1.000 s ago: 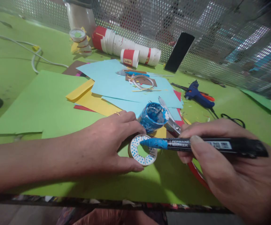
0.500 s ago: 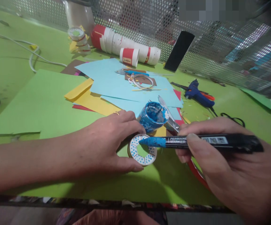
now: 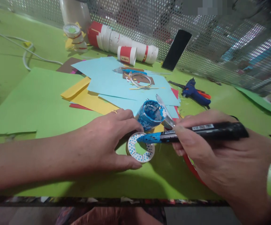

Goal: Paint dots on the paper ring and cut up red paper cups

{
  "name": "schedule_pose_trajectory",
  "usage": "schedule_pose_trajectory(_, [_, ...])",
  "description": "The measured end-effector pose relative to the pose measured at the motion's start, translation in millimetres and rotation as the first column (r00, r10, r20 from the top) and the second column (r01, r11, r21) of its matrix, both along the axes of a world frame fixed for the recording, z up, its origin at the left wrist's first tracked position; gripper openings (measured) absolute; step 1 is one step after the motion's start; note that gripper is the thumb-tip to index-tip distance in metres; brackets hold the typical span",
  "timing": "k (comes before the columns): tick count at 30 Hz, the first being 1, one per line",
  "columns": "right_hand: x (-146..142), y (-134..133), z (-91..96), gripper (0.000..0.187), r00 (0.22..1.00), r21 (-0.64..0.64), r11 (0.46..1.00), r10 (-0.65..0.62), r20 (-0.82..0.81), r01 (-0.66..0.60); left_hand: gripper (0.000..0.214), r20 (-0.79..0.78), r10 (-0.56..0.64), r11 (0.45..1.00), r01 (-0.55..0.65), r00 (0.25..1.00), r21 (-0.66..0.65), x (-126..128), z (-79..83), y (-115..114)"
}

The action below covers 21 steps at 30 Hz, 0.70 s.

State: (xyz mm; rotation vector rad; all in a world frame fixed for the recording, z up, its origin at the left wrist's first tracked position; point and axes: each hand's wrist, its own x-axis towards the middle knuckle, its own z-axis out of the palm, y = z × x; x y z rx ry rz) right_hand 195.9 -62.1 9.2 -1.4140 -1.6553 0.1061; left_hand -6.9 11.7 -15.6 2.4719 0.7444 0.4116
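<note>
My left hand (image 3: 112,140) is closed round the edge of a small white disc (image 3: 133,151) with a green hexagon centre, dark dividing lines and blue dots. In my right hand (image 3: 203,150) is a black permanent marker (image 3: 212,131) with a blue-smeared front end, its tip over the upper part of the disc. Whether the tip touches the surface I cannot tell. Just behind the disc stands a small jar (image 3: 149,117) coated in blue paint. Scissors (image 3: 191,167) with a red handle lie partly hidden under my right hand.
Light blue paper sheets (image 3: 102,75), green paper (image 3: 46,93) and a yellow folded sheet (image 3: 88,100) cover the middle and left. A blue glue gun (image 3: 194,93) lies at right. Paper cups (image 3: 126,54) and a phone (image 3: 177,50) are by the perforated metal screen (image 3: 208,47).
The marker's back end has swung slightly left and up, and its tip stays by the upper part of the disc. The whole view has shifted a little. My left hand keeps its hold.
</note>
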Motion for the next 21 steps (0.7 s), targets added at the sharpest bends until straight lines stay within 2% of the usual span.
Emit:
schedule_pose_trajectory(10, [-1, -4, -3.4, 0.018, 0.992, 0.018, 0.999, 0.042, -0.115, -0.041, 0.044, -0.039, 0.009, 1.0, -0.01, 0.999, -0.013, 0, 2.9, -2])
schedule_pose_trajectory(15, [4, -7, 2.7, 0.009, 0.953, 0.089, 0.99, -0.083, -0.29, 0.113, 0.041, -0.016, 0.021, 1.0, -0.022, 1.0, -0.016, -1, 3.9, -4])
schedule_pose_trajectory(21, [11, -8, 0.1, 0.009, 0.954, 0.098, 0.99, -0.064, -0.291, 0.097, 0.042, -0.004, 0.005, 1.0, -0.006, 1.0, -0.023, -1, 2.4, -4])
